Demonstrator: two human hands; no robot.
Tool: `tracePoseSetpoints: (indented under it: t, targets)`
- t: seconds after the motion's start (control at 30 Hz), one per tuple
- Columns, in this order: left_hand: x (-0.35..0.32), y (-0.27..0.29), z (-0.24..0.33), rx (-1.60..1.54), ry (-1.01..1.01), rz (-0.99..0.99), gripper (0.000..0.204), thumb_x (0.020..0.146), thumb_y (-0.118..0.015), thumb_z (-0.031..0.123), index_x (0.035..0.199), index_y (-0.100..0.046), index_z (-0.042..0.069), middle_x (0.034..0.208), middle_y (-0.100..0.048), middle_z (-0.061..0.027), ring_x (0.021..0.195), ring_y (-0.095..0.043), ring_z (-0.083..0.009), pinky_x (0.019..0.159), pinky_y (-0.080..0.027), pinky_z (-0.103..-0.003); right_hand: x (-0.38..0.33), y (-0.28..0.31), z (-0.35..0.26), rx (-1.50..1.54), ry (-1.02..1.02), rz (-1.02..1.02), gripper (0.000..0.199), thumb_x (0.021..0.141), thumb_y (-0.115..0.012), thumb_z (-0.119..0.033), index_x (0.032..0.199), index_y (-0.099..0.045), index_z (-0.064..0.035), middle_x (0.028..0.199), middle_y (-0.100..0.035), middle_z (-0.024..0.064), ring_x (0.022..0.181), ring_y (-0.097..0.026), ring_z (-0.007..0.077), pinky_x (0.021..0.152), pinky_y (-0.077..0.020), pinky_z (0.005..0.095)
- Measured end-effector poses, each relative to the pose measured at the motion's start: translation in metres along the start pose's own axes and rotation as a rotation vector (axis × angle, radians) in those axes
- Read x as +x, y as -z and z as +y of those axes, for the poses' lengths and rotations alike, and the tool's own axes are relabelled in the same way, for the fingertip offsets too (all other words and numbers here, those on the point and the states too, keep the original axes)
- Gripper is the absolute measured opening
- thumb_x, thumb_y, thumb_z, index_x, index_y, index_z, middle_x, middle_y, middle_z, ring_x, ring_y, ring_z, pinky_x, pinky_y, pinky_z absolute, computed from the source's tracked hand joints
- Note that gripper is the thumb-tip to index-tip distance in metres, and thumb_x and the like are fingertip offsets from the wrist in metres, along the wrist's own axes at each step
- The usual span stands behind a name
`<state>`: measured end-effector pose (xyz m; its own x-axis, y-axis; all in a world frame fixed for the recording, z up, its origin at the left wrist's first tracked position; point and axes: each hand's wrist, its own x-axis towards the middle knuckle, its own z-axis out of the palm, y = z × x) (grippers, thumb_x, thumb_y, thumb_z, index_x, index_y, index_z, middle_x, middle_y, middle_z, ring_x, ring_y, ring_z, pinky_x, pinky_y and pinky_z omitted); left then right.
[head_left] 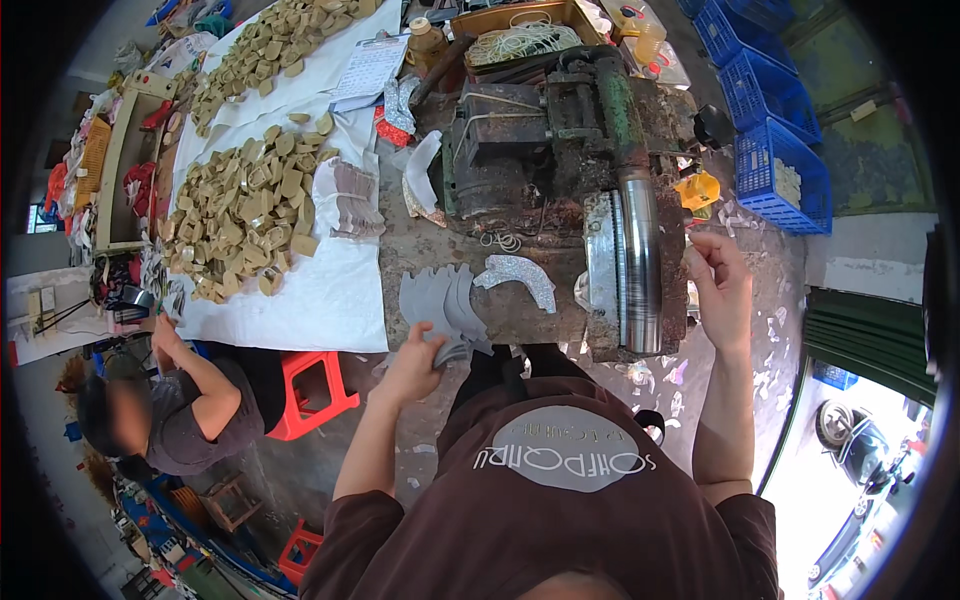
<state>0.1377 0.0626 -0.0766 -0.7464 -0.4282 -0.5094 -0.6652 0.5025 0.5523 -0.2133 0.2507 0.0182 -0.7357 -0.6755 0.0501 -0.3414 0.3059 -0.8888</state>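
Note:
A stack of grey curved cut pieces (437, 300) lies fanned out at the bench's front edge. My left hand (413, 370) is at its lower left side, index finger and thumb apart, fingertips at the stack's edge. Just right of the stack rests a single glittery silver curved piece (517, 276). The machine's shiny metal roller (640, 265) stands between my two hands, beside a toothed metal strip. On the roller's right side, my right hand (722, 288) is raised with thumb and fingers pinched together. Whatever may be between those fingertips is too small to make out.
Many tan blocks (245, 205) are heaped on a white sheet (330, 310) to the left, beside a bundle of pale pieces (348, 200). Blue crates (780, 180) stand at the right. A co-worker (200, 400) sits near a red stool (312, 393). Scraps litter the floor.

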Motion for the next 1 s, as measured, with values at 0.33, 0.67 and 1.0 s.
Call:
tracePoseSetpoints:
  t: [0.33, 0.67, 1.0]
  targets:
    - [0.026, 0.056, 0.122, -1.244, -0.430, 0.157, 0.043, 0.084, -0.066, 0.020, 0.120, -0.052, 0.000, 0.119, -0.054, -0.0111, 0.112, -0.051, -0.0193, 0.093, -0.042, -0.035, -0.026, -0.066, -0.080, -0.049, 0.450, -0.271, 0.025, 0.072, -0.072, -0.006, 0.095, -0.062, -0.0041, 0.107, -0.054, 0.0110, 0.096, -0.049, 0.0311, 0.084, -0.0390, 0.0406]
    - [0.036, 0.024, 0.189, -1.572, -0.383, 0.246, 0.044, 0.088, -0.061, 0.018, 0.126, -0.046, 0.000, 0.116, -0.055, -0.0074, 0.104, -0.051, -0.0125, 0.088, -0.042, -0.028, -0.029, -0.079, -0.069, -0.068, 0.480, 0.066, 0.020, 0.068, -0.071, -0.002, 0.083, -0.058, -0.0070, 0.102, -0.055, 0.0087, 0.093, -0.050, 0.0289, 0.081, -0.0354, 0.0421]
    - [0.052, 0.038, 0.171, -0.361, -0.409, 0.229, 0.050, 0.075, -0.063, 0.001, 0.122, -0.050, 0.004, 0.120, -0.049, -0.0148, 0.113, -0.049, -0.0294, 0.095, -0.039, -0.035, 0.030, 0.038, -0.018, -0.599, -0.032, -0.461, 0.005, 0.084, -0.057, -0.009, 0.085, -0.058, -0.0043, 0.078, -0.062, 0.0110, 0.080, -0.056, 0.0292, 0.074, -0.0405, 0.0380]
